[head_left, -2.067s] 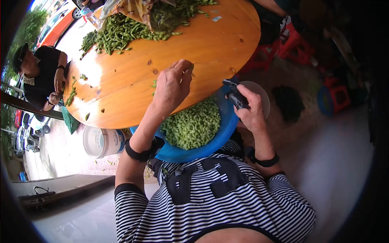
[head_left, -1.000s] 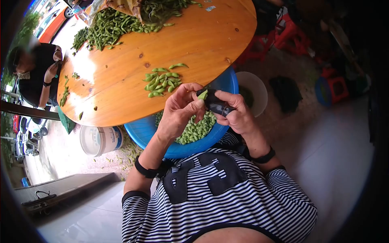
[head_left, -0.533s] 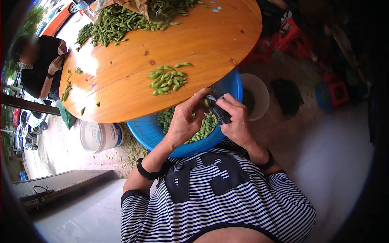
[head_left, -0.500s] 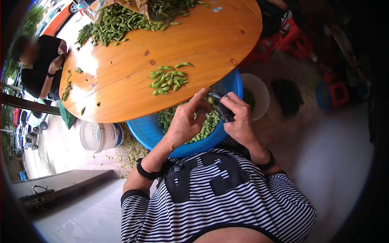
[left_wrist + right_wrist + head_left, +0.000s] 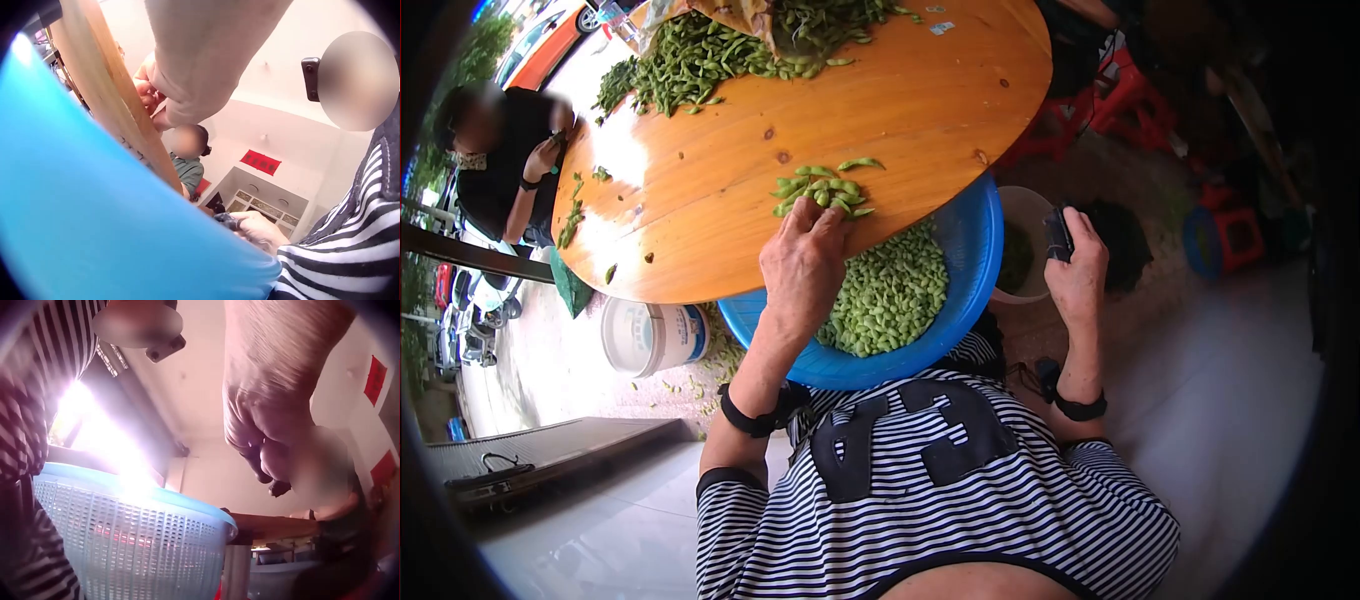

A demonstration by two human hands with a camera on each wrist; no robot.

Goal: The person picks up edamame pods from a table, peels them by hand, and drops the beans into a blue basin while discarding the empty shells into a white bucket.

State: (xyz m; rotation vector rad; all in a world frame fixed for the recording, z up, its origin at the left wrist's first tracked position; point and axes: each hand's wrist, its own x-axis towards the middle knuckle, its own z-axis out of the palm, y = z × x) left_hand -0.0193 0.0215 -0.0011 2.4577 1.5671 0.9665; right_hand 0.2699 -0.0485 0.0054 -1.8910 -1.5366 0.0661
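My left hand [image 5: 802, 265] reaches over the table edge, bent fingers down on a small pile of green edamame pods [image 5: 818, 186]. Its fingertips are partly hidden among the pods; I cannot tell whether they pinch one. In the left wrist view the same hand [image 5: 150, 94] shows beside the wooden edge. My right hand [image 5: 1078, 270] grips a small black hand tool [image 5: 1057, 236], held right of the basin; its tip points up and away from me. Below and between the hands, the blue plastic basin [image 5: 985, 285] holds many shelled green beans [image 5: 885, 290].
The round wooden table [image 5: 920, 110] bears a large heap of pods [image 5: 700, 60] at its far side. A white bucket [image 5: 632, 335] stands left, a pale tub [image 5: 1022, 205] right of the basin. A person in black [image 5: 505, 160] sits at the left; red stools [image 5: 1135, 100] stand back right.
My hands have come apart from over the basin. The left moved forward onto the pods on the table; the right moved outward to the right with the black tool.
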